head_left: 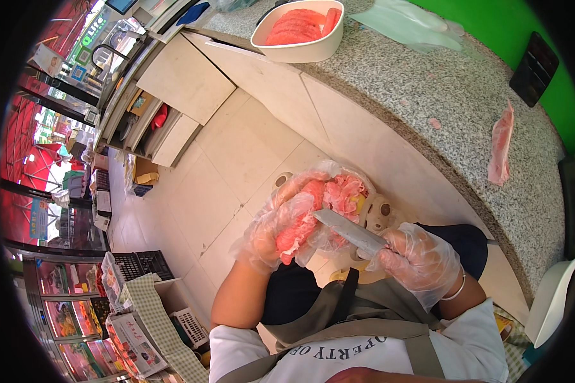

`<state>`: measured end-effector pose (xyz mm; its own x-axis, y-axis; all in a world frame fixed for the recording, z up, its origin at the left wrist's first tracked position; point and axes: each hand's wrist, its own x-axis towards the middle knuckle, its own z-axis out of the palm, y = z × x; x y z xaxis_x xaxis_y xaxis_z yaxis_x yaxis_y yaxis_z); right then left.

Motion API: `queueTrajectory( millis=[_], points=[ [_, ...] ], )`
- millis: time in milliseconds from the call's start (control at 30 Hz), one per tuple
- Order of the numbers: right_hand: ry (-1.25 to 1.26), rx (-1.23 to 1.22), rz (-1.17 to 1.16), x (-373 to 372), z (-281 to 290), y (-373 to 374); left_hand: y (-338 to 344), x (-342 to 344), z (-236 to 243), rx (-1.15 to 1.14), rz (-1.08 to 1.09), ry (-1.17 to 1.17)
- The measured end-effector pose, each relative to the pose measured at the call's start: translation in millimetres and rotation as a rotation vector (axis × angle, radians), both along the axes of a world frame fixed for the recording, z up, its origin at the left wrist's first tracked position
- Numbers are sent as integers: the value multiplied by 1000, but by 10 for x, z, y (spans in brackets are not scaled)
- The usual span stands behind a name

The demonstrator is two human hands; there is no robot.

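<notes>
My left hand (262,233), in a clear plastic glove, grips a piece of pink fruit flesh (295,233) with pale membrane on it. My gloved right hand (418,262) is wrapped round the handle of a knife (348,228), whose blade points left at the fruit. Beneath and beyond them, crumpled pink scraps (344,198) sit in what seems a bag-lined bin, partly hidden by my hands. Up on the granite counter (428,89), a white tub (297,52) holds several pink fruit pieces, and a pink strip (501,143) lies toward the right.
A plastic glove or bag (409,25) and a black phone (533,67) lie on the counter. A white tray (552,300) is at lower right. Open cabinets (160,127) stand back left, with black crates (147,262) and a lit display shelf (70,319) on my left. Tiled floor (223,147) runs alongside.
</notes>
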<state>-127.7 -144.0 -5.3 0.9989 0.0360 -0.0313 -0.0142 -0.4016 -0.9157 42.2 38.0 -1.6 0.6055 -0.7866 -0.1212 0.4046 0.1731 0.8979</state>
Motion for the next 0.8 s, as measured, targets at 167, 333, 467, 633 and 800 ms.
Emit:
queueTrajectory(
  millis=[167, 333, 467, 633, 800],
  points=[
    [-127, -115, 23, -68, -136, 28, 74, 76, 96, 195, -96, 20],
    [-240, -32, 55, 27, -12, 7, 50, 91, 30, 63, -33, 50],
    [116, 395, 31, 3, -7, -40, 41, 48, 25, 10, -49, 75],
    [132, 446, 73, -8, -24, -43, 135, 68, -136, 140, 32, -185],
    [203, 529, 70, -15, -38, -57, 183, 164, -102, 60, -62, 117]
  ],
)
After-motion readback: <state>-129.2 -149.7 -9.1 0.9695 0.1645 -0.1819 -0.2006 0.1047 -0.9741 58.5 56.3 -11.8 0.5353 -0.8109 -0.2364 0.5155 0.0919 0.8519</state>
